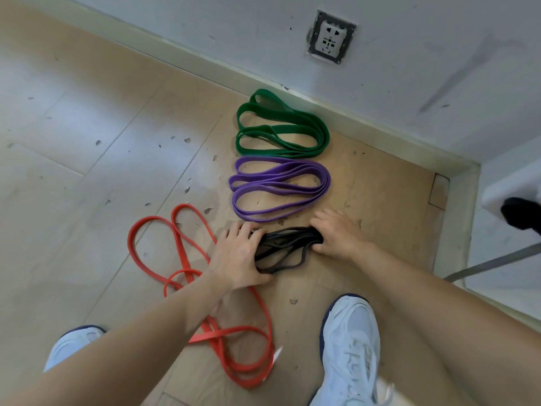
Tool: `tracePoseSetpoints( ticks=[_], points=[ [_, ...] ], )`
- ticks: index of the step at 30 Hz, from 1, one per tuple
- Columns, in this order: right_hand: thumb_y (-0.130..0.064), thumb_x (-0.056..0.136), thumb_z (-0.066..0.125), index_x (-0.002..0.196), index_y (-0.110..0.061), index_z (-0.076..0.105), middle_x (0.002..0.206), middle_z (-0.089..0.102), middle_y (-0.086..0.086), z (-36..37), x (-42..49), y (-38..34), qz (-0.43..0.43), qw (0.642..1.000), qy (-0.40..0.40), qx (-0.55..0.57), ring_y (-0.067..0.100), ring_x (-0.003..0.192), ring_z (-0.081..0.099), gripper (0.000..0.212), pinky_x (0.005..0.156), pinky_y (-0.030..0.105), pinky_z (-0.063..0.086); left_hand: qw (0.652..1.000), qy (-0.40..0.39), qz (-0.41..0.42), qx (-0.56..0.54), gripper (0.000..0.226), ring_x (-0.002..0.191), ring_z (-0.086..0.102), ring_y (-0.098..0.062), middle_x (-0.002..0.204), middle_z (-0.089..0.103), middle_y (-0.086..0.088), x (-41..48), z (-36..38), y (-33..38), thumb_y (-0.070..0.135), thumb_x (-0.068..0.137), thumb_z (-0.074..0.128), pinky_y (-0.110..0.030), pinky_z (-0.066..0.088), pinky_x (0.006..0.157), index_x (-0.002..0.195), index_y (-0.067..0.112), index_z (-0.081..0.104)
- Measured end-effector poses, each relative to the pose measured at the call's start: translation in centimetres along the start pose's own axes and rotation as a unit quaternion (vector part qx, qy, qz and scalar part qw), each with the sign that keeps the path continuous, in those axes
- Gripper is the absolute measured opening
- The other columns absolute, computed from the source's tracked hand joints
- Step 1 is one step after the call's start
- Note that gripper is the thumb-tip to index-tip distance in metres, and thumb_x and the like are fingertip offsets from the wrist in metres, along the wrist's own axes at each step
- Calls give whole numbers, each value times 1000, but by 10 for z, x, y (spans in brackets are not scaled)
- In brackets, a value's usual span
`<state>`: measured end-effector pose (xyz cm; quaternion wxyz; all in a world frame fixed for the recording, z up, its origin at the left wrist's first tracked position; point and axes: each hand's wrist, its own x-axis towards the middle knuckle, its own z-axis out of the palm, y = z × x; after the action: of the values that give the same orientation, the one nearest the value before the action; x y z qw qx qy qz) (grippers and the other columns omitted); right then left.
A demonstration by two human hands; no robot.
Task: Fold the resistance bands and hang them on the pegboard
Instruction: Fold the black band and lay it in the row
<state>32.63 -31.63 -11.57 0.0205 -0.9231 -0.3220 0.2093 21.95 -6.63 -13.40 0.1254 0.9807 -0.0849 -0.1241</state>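
Black resistance band (pixel 285 250), gathered into several loops, lies on the floor (pixel 87 142) at frame centre and is held at both ends. The left grip (pixel 238 254) covers its 9 o'clock end, fingers curled over the top and thumb tucked beneath the lower loops, grasping the band. The right grip (pixel 336 232) clasps the 3 o'clock end, fingers wrapped round the bunched strands.

Purple band (pixel 278 189), folded, lies just beyond at 12 o'clock. Its near edge is just beside both grips; contact cannot be confirmed. Green band (pixel 281 127), folded, lies further out at 12 o'clock, just beside the purple one, its far loop near the skirting board (pixel 205 63).

Red band (pixel 202 288) lies unfolded in loose crossed loops at 8 o'clock, running under the left forearm.

The skirting and wall corner close the floor from 12 to 3 o'clock. Open tile extends from 9 to 11 o'clock. A wall socket (pixel 330 36) sits at 1 o'clock and a metal bar (pixel 497 260) at 3 o'clock. White shoes stand at 5 o'clock (pixel 351 347) and 7 o'clock (pixel 73 344).
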Motion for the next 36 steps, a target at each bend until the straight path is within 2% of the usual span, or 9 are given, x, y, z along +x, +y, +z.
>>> tracePoseSetpoints(
  ticks=[3,6,10,12,17,23,27,31,36],
  points=[
    [-41,82,73,107,-19,61,103,52,-3,8,-6,3,-5,1000,-3,12,20,100,48,36,86,34,43,1000,9,16,0,102,111,54,-26,125,59,2,-14,10,3,75,47,64,-41,48,90,133,21,58],
    [-54,73,79,129,-19,58,113,58,-3,14,-15,11,-26,999,6,20,18,100,49,69,86,31,42,998,52,23,-24,95,107,59,-24,119,65,3,-21,17,-4,64,51,67,-37,49,87,134,18,59],
    [-79,67,68,137,-20,55,123,59,-2,23,-29,21,-40,998,19,33,19,107,52,92,90,33,45,992,99,33,-69,58,93,62,-20,102,70,8,-19,19,-10,43,61,76,-26,46,75,114,21,68],
    [-77,70,68,136,-20,56,122,60,-1,27,-32,21,-42,997,41,45,20,107,53,88,91,35,48,990,87,11,-113,48,93,63,-20,99,71,7,-13,18,-13,37,64,78,-29,50,77,110,23,70],
    [-53,85,71,112,-17,64,103,59,0,27,-17,15,-26,994,85,68,21,96,54,46,84,36,48,976,85,-7,-201,50,99,63,-20,108,73,5,4,12,-29,41,73,63,-35,51,91,118,22,72],
    [-41,84,78,101,-14,63,95,60,5,19,-2,18,-28,992,118,21,25,88,57,36,75,32,42,975,92,4,-201,48,107,61,-17,114,70,6,28,1,-38,30,78,76,-29,48,95,124,21,69],
    [-39,78,83,108,-12,64,103,63,8,3,14,20,5,991,131,5,29,97,60,44,80,39,50,976,96,-23,-192,53,118,56,-16,125,67,7,34,-3,-35,35,80,77,-28,43,95,131,24,65],
    [-51,81,77,133,-19,55,128,54,2,0,18,14,49,996,79,-18,25,121,50,65,101,40,41,988,107,-24,-112,66,120,43,-23,130,56,5,29,-5,-30,48,75,79,-37,46,91,136,32,59],
    [-55,75,81,150,-19,39,145,45,3,5,3,15,78,994,73,-9,26,133,39,94,110,42,32,984,83,-51,-153,81,120,41,-22,132,42,0,17,-2,-30,46,71,86,-36,48,93,143,31,51]
  ],
)
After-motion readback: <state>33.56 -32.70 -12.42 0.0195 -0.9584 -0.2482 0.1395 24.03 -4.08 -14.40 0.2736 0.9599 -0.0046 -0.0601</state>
